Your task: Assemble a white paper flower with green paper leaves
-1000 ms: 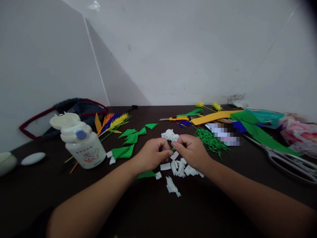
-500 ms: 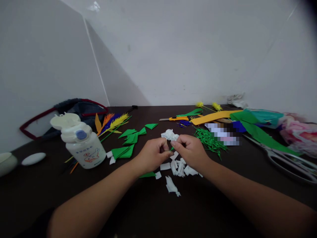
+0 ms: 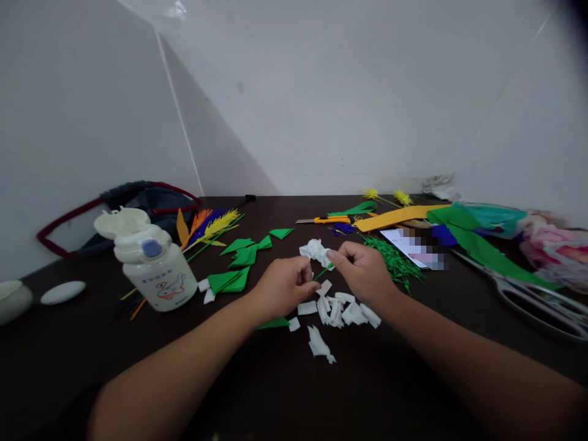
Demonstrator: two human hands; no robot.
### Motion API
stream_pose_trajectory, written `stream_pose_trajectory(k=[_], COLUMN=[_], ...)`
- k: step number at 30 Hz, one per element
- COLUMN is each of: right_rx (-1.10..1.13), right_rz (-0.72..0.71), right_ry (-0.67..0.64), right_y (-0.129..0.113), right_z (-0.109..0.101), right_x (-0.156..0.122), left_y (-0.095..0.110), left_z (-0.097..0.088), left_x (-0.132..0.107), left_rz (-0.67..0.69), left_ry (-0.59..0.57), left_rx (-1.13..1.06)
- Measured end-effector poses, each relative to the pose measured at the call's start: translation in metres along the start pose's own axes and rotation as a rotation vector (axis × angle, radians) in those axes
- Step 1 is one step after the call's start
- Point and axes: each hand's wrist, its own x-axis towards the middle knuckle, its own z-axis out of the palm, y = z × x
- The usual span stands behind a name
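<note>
Between my two hands stretches a thin green strip [image 3: 324, 271], apparently twisted paper. My left hand [image 3: 290, 283] pinches its lower end between thumb and forefinger. The upper end is in the closed fingertips of my right hand [image 3: 361, 268]. A crumpled white tissue [image 3: 315, 250] lies just behind the fingers. Below the hands, several small white tissue pieces [image 3: 337, 313] are scattered on the dark table [image 3: 257, 380]. Close to my right hand is a pile of thin green twisted pieces [image 3: 395, 264]. Folded green paper pieces [image 3: 229, 280] lie left of my left hand.
A white bottle [image 3: 160, 275] with its lid up stands at the left, near feathery orange, blue and yellow paper pieces [image 3: 215, 226]. At the back lies a yellow utility knife [image 3: 333, 219], blade out. Scissors [image 3: 528, 294], a phone [image 3: 411, 248] and paper strips [image 3: 399, 216] are at the right.
My right hand has moved slightly right, away from the left. More of the green strip now shows between them. My left hand has barely moved.
</note>
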Motion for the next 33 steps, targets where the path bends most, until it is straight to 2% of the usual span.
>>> stream_pose_trajectory(k=[6, 11, 16, 19, 23, 33], right_rx=[0.119, 0.257, 0.31, 0.311, 0.3, 0.252], right_rz=[0.062, 0.094, 0.123, 0.127, 0.134, 0.129], right_ry=[0.036, 0.041, 0.022, 0.006, -0.03, -0.145], right_y=[0.014, 0.02, 0.021, 0.018, 0.015, 0.021], right_z=[-0.006, -0.003, -0.002, -0.002, 0.0, 0.007], right_x=[0.008, 0.01, 0.009, 0.008, 0.006, 0.006], left_y=[-0.005, -0.015, -0.023, -0.021, -0.015, -0.025], left_z=[0.0, -0.004, -0.005, -0.002, 0.001, -0.001], left_x=[0.002, 0.005, 0.008, 0.009, 0.008, 0.009], left_rz=[-0.016, -0.042, -0.072, -0.036, -0.004, 0.016], left_ry=[0.021, 0.084, 0.082, 0.054, -0.015, 0.034], left_rx=[0.038, 0.022, -0.218, -0.4, -0.491, -0.265])
